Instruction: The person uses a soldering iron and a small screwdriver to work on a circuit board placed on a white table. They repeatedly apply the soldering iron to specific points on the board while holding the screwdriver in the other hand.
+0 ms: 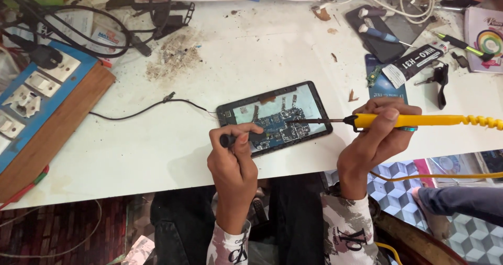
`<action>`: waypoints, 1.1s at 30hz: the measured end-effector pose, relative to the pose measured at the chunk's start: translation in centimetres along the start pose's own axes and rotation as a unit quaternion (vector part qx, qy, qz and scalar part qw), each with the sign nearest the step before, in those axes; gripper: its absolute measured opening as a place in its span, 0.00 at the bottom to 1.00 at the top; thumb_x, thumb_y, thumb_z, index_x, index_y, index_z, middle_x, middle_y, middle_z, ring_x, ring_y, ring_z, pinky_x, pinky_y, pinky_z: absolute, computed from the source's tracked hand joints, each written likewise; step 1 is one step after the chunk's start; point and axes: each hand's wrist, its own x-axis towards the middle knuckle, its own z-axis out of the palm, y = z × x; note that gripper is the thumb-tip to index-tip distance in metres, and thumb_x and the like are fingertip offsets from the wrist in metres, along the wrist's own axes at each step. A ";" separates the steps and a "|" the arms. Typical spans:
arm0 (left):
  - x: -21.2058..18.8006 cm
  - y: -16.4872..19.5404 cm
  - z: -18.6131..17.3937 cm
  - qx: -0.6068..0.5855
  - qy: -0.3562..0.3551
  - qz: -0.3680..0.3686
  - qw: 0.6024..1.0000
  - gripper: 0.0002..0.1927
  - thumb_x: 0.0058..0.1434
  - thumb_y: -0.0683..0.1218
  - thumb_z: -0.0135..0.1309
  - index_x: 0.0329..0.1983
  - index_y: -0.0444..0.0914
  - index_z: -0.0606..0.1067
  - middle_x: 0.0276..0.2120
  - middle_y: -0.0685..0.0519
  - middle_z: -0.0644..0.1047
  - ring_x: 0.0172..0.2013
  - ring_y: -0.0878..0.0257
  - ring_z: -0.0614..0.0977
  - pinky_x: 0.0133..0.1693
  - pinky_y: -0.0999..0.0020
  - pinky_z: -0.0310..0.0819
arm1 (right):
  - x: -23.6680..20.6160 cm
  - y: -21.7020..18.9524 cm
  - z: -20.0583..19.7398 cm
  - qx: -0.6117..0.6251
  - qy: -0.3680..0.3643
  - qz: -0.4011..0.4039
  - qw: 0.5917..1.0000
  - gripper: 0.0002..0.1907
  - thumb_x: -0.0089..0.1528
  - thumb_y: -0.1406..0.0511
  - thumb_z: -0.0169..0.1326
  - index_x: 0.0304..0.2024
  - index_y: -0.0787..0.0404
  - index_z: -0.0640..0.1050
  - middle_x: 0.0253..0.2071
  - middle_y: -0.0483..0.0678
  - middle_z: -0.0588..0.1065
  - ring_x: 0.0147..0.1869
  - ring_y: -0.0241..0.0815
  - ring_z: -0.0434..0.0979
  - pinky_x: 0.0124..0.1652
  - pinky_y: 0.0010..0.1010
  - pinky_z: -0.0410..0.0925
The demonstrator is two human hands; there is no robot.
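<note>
1. Right hand (378,134) gripping yellow soldering iron (414,120), tip on the circuit board (280,126).
2. Left hand (233,157) closed on a black tool (236,138).
3. Opened phone (274,117) lies on the white desk (251,55), near edge.

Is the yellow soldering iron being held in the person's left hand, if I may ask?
No, the right hand grips the yellow soldering iron; the left hand holds a dark tool.

Beyond the right hand's fingers (385,119) lies a black-and-white oblong label strip (416,62) (tilted), overlapping a dark blue rectangular card package (386,88).
</note>
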 end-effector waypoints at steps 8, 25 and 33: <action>0.1 -0.1 0.0 0.005 -0.002 0.004 1.000 0.09 0.77 0.44 0.40 0.43 0.33 0.62 0.38 0.49 0.84 0.19 0.74 0.66 0.22 0.77 0.60 | 0.0 0.2 0.0 0.010 -0.013 -0.008 1.000 0.17 0.81 0.60 0.41 0.44 0.66 0.63 0.38 0.50 0.67 0.38 0.35 0.63 0.42 0.26 0.64; 0.1 -0.2 0.0 0.001 -0.005 0.009 1.000 0.09 0.77 0.44 0.40 0.42 0.33 0.62 0.38 0.49 0.84 0.20 0.75 0.67 0.23 0.76 0.60 | 0.1 0.3 0.1 0.028 -0.004 0.002 1.000 0.16 0.80 0.59 0.41 0.45 0.66 0.63 0.37 0.50 0.67 0.36 0.35 0.63 0.42 0.26 0.66; 0.1 0.1 0.0 0.012 -0.004 0.011 1.000 0.09 0.77 0.44 0.40 0.42 0.33 0.63 0.38 0.49 0.84 0.19 0.75 0.66 0.22 0.77 0.58 | 0.1 0.3 0.0 0.031 -0.006 0.010 0.999 0.16 0.80 0.59 0.41 0.46 0.66 0.63 0.38 0.50 0.67 0.37 0.35 0.65 0.42 0.26 0.66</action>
